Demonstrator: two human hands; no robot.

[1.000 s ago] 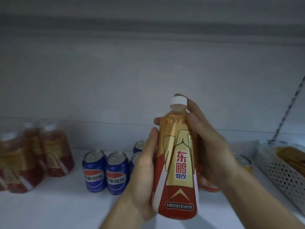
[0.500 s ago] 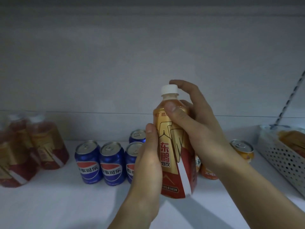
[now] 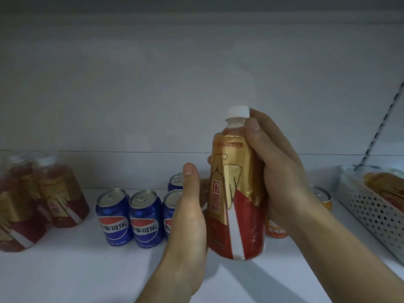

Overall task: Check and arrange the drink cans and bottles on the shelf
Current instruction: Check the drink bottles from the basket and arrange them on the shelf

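I hold a gold-and-red drink bottle [image 3: 235,193] with a white cap upright above the white shelf [image 3: 76,274]. My right hand [image 3: 277,169] grips its upper right side, thumb near the neck. My left hand [image 3: 190,215] wraps the lower left side, its thumb pointing up. Behind the hands stand several blue cola cans [image 3: 114,217] in a group. Orange cans [image 3: 321,197] show to the right of the bottle, partly hidden by my right hand. Several more gold-and-red bottles [image 3: 59,193] stand at the far left.
A perforated metal basket [image 3: 371,213] holding orange packets stands at the right end of the shelf. A slotted upright rail [image 3: 384,121] rises behind it. The grey back wall closes the shelf, and another shelf runs overhead.
The bottle has been turned in my hands, so its label text now faces more to the left. My right thumb has slid up toward the neck, and my view has shifted slightly.
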